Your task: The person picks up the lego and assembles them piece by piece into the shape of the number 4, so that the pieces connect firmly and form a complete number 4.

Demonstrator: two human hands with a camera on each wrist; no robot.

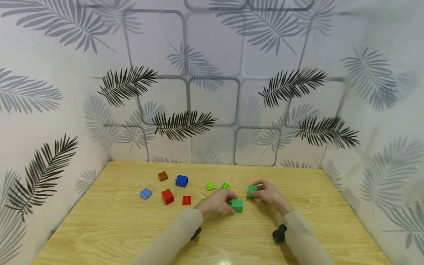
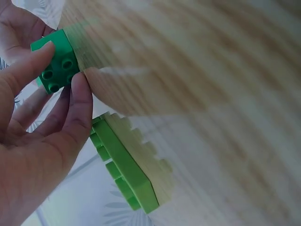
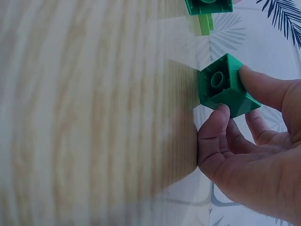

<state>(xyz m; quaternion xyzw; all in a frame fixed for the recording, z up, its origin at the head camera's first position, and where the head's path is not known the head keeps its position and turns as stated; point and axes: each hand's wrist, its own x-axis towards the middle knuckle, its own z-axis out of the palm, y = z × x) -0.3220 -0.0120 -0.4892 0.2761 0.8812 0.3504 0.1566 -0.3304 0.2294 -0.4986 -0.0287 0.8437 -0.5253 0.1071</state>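
Observation:
Near the middle of the table my left hand [image 1: 216, 201] pinches a green toy brick [image 1: 237, 205] between thumb and fingers. Round studs show on one face of this brick in the left wrist view. A little farther back and to the right, my right hand [image 1: 269, 195] pinches a second green brick [image 3: 228, 87]. Its hollow underside, with a tube inside, faces the right wrist camera. The two green bricks are apart. A lime green brick [image 2: 127, 165] lies beyond the left hand, and another lime brick [image 1: 202, 200] is mostly hidden by that hand.
Lime bricks [image 1: 210, 186] lie behind the left hand. To the left are a flat red brick [image 1: 187, 200], a taller red brick [image 1: 168, 197], a dark blue brick [image 1: 182, 181], a light blue brick [image 1: 145, 193] and a brown brick [image 1: 163, 176]. Leaf-patterned walls enclose the wooden table [image 1: 109, 224].

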